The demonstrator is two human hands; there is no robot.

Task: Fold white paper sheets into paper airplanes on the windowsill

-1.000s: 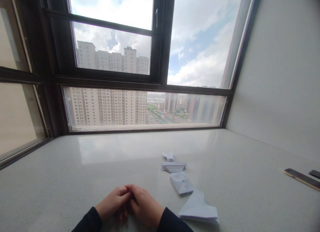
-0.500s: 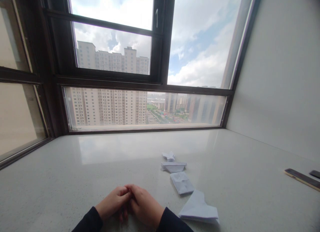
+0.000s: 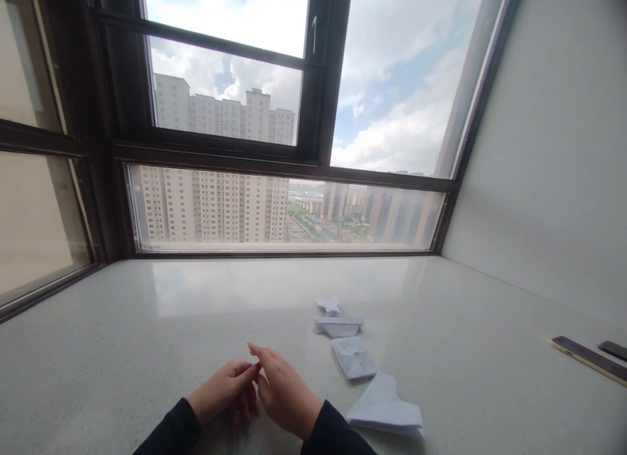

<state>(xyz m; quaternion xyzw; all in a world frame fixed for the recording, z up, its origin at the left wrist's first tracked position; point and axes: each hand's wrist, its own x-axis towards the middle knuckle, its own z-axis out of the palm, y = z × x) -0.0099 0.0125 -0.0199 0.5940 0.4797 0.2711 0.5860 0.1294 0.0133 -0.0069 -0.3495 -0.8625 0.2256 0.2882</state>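
My left hand [image 3: 226,391] and my right hand [image 3: 280,386] meet above the pale sill, touching near the left thumb tip. The fingers of my right hand stretch forward and hide part of its palm side. On my left hand the fingers hang loosely bent and apart below the thumb. Neither hand shows anything held. To the right of them lie folded white papers: a large angular one [image 3: 385,406] closest to me, a square packet [image 3: 353,358], a boat-like shape [image 3: 337,326] and a small star-like shape [image 3: 328,305] farthest away.
The speckled pale sill [image 3: 122,357] runs back to a dark window frame [image 3: 274,160], with tall buildings outside. A white wall [image 3: 539,148] stands on the right. By the right edge lie a long dark flat object [image 3: 590,360] and a smaller dark one [image 3: 612,350].
My hands have loosened from their clasp: the right fingers are now stretched out and raised. The view has shifted slightly. The folded papers lie in the same arrangement.
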